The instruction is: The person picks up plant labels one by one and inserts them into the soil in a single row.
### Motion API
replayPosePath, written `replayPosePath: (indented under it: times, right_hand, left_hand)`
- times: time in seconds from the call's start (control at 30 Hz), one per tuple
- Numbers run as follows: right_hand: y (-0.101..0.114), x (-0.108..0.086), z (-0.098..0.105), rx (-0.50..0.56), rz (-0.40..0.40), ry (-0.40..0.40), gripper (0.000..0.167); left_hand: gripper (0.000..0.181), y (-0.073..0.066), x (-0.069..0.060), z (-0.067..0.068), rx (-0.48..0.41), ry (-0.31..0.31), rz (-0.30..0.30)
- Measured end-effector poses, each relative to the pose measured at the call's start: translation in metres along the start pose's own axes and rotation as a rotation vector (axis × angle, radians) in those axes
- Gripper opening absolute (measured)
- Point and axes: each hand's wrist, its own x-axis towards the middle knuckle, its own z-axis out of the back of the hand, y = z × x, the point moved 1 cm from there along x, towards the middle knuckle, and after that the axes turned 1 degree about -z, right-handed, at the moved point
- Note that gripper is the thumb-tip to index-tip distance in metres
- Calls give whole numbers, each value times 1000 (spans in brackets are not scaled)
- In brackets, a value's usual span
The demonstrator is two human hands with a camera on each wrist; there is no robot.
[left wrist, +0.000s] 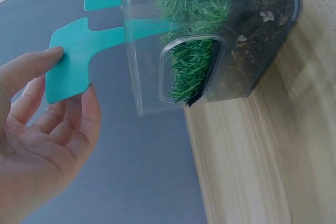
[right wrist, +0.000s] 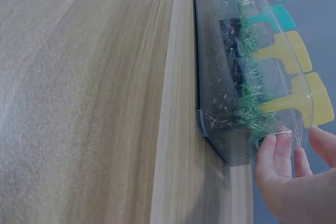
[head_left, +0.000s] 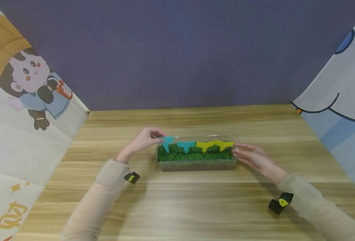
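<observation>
A clear plastic planter box point(head_left: 197, 166) holds dark soil and artificial-looking green grass point(head_left: 180, 156). My left hand point(head_left: 144, 140) pinches the wide head of a T-shaped teal plant label point(left wrist: 73, 59) at the box's left end, thumb on one face and fingers behind. That label's stem reaches down to the grass inside the box. Beside it stands a second teal label point(head_left: 186, 146), then two yellow labels point(head_left: 205, 146), all upright in the grass. At the opposite end, my right hand point(head_left: 256, 159) grips the box's end wall, fingertips around the side opening and thumb near the rim.
The box stands on a wood-grain table point(head_left: 195, 204). A dark blue-purple panel point(head_left: 183, 57) rises behind the table. Cartoon-printed sheets point(head_left: 8, 140) flank it left and right. Each wrist carries a small black strap-on device point(head_left: 281, 202).
</observation>
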Motion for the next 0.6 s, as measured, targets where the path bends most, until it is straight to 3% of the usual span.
replayPosePath:
  times: [0.13, 0.37, 0.6]
  right_hand:
    - [1, 2, 2, -10, 6, 9, 57]
    - [9, 11, 10, -2, 1, 22, 38]
    - [9, 12, 9, -32, -9, 8, 56]
  left_hand:
    - [19, 1, 2, -3, 4, 3, -9]
    - [17, -1, 11, -7, 26, -26, -2]
    - [15, -2, 12, -10, 44, -27, -23]
